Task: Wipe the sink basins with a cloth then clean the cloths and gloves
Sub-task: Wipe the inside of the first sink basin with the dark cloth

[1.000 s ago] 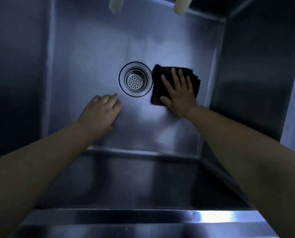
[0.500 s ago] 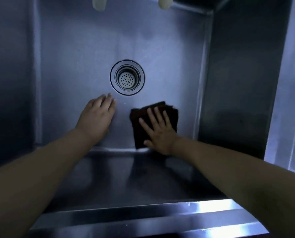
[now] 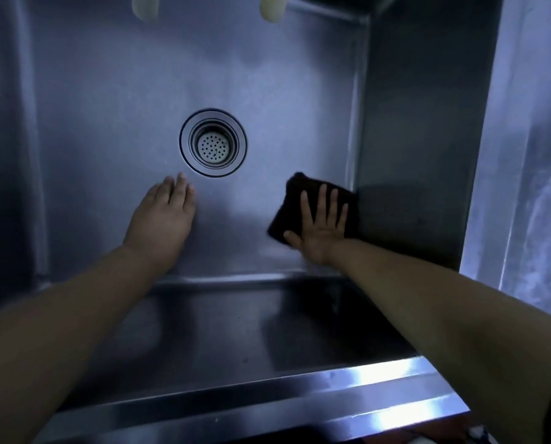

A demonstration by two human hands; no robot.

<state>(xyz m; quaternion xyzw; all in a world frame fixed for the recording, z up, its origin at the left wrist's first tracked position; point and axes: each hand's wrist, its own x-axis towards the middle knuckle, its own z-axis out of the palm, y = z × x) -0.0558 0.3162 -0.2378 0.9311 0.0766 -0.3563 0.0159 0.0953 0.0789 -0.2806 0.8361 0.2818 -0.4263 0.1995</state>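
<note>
Head view: right hand (image 3: 320, 229) with fingers spread flat on dark cloth (image 3: 295, 203) for wide wiping pressure beside sink basin (image 3: 412, 139) wall, left hand (image 3: 162, 219) flat, fingers together, likely bracing.

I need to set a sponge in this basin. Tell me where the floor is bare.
Bare: the floor beyond the drain toward the back wall, and left of the left hand. Crowded: the near right corner, where the right hand presses the cloth.

Head camera, close above, looking steeply down into sink basin (image 3: 107, 91)
</note>
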